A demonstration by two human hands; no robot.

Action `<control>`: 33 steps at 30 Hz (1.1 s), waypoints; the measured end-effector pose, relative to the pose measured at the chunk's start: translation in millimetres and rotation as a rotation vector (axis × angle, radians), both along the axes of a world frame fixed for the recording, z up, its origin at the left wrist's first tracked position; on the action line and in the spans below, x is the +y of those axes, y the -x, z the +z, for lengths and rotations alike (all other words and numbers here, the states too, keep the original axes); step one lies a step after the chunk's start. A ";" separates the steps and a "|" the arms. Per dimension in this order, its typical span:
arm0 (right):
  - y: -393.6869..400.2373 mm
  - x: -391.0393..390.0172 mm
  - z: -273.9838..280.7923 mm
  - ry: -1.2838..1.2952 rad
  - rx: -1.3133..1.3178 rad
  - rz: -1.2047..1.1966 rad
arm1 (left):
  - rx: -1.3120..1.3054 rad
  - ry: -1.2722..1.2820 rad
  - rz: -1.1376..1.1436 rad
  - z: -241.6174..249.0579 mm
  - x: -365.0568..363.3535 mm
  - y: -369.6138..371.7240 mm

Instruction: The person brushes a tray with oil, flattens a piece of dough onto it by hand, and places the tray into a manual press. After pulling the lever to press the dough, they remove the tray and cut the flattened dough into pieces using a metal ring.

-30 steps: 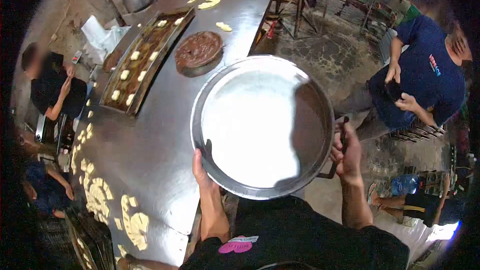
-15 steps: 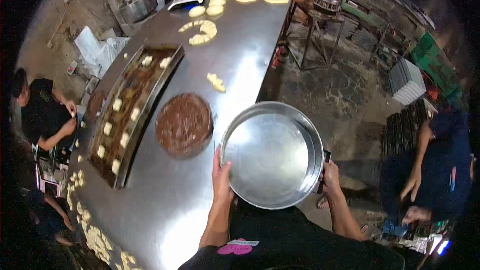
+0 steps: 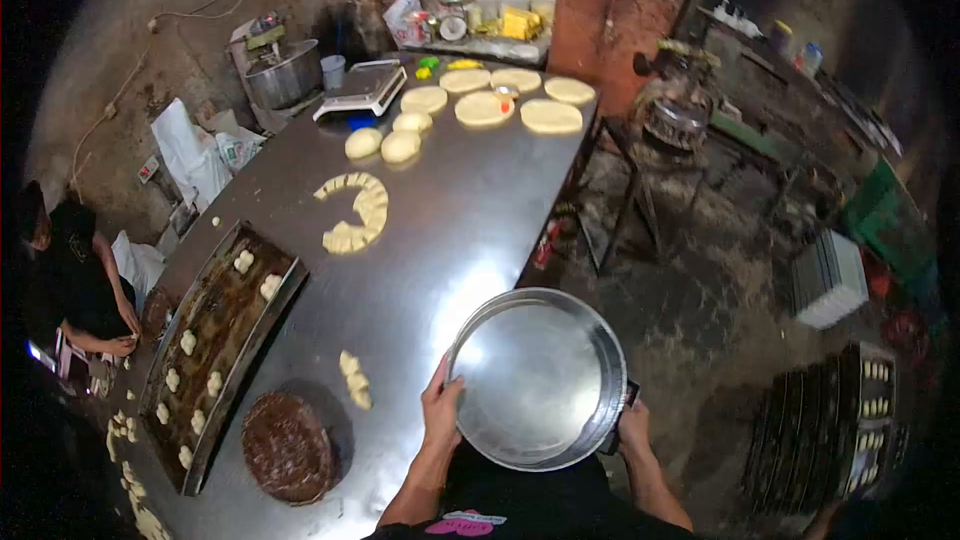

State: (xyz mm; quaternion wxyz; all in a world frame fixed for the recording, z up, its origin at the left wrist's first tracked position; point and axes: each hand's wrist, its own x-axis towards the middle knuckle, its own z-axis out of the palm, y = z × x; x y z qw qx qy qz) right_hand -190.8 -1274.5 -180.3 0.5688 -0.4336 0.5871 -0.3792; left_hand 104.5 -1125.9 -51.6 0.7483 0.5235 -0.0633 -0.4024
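Note:
A wide, round metal pan (image 3: pixel 535 380) is held in front of my body, its shiny inside facing up with nothing in it. My left hand (image 3: pixel 442 405) is closed on its left rim, thumb over the edge. On the other side my right hand (image 3: pixel 633 425) grips the pan at a dark handle; some fingers are hidden behind it. Left of the pan, on the metal table (image 3: pixel 400 320), lie a few joined dough pieces (image 3: pixel 354 380). Beyond them sits a round brown mass (image 3: pixel 287 447), chocolate-like, close to a long baking tray (image 3: pixel 225 340) with several small dough pieces.
Cut dough (image 3: pixel 360 210) forms an arc mid-table. Flat dough rounds (image 3: pixel 550 117) and a scale (image 3: pixel 362 88) are at the far end. A person (image 3: pixel 85 280) works at the left edge. Stacked trays (image 3: pixel 810 440) and a metal stand (image 3: pixel 640 180) stand on the right.
My view has tilted up and shifted, so the table's far end shows more. Both hands keep hold of the pan. The person on the right has left view, and trays show there.

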 end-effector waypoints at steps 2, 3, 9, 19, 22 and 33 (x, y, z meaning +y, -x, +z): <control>-46.0 -59.7 51.6 -0.039 0.144 0.187 | 0.016 0.025 0.144 -5.4 -30.5 -14.0; -64.1 -95.5 62.5 0.041 0.313 0.361 | 0.021 0.027 0.191 -11.4 -41.9 -22.0; -203.8 -245.4 51.3 0.320 0.451 0.677 | 0.057 0.105 0.518 -9.8 -122.5 -61.1; -322.0 -412.6 82.7 0.287 0.911 1.395 | 0.088 -0.078 0.909 -65.3 -234.8 -139.6; -363.8 -494.0 126.8 0.440 0.831 1.356 | -0.234 -0.373 0.951 -91.4 -248.9 -157.8; -645.9 -746.0 72.5 1.910 0.542 1.247 | -0.287 -1.061 0.904 -74.0 -290.5 -158.2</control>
